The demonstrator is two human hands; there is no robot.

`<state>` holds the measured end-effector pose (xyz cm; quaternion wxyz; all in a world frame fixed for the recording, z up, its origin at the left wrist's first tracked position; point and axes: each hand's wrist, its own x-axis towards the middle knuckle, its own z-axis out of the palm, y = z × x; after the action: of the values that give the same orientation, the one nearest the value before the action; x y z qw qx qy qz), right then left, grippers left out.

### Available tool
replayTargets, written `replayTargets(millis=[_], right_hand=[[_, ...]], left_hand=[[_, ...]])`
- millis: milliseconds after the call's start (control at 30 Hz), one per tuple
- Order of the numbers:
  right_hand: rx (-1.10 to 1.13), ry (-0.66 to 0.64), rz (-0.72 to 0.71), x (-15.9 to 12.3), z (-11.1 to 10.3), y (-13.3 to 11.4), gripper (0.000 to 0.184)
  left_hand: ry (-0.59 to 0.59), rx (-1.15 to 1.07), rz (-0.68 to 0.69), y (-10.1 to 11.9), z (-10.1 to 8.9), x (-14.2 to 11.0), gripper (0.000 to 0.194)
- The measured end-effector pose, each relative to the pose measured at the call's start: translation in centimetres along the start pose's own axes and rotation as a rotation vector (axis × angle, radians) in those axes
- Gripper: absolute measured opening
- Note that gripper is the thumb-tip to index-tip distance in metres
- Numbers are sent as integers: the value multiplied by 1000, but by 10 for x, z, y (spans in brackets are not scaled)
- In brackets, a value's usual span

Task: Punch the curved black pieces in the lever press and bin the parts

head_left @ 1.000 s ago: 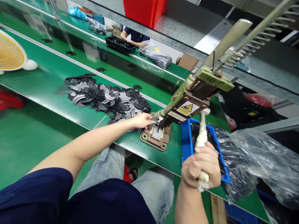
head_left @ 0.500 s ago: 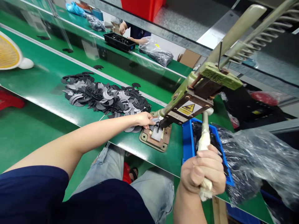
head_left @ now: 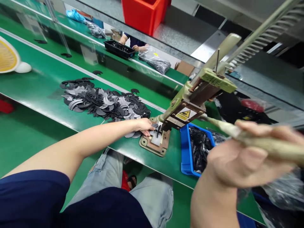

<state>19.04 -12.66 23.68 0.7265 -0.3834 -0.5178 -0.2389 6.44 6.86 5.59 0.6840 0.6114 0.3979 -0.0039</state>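
Observation:
My left hand (head_left: 145, 126) pinches a thin dark curved piece (head_left: 155, 126) at the base plate (head_left: 152, 148) of a green hand press (head_left: 181, 104). A small black part shows under the press's tip. Blurred by motion, my right hand (head_left: 249, 155) is wrapped round the press lever (head_left: 228, 128), whose grip is bound in pale tape. The lever stands out sideways to the right. Left of the press lies a heap of grey and black crescent-shaped pieces (head_left: 104, 99), close to my left wrist.
A blue bin (head_left: 186, 155) of black parts stands right of the press, beside clear plastic bags (head_left: 285, 190). A fan (head_left: 8, 57) is at far left. Across the bench, a co-worker's hands (head_left: 136, 47) are near a black tray (head_left: 118, 49). A red bin (head_left: 144, 15) sits on the shelf above.
My right hand has swung the lever from hanging down to pointing out right and higher, and the press's upper part has shifted. My left hand stays at the press base with the curved piece.

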Motion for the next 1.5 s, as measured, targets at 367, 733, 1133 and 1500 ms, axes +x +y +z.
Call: replayTargets(millis=[367,733,1133,1500], right_hand=[[-64,-382,609,-157,-34,13,28],[-51,-370,789,-213,-7,-18,30],[-131,-647,568,-202,-36,-16,15],[-203,-824,320,-192,-51,-11,20]], left_hand=[[-136,-141,303,-23,-2,-100,44],[-183,-18,356,-23,25,-143,44],[-272,-40,267,-27,22,-133,57],[195,617,855,-23,31,-153,38]])
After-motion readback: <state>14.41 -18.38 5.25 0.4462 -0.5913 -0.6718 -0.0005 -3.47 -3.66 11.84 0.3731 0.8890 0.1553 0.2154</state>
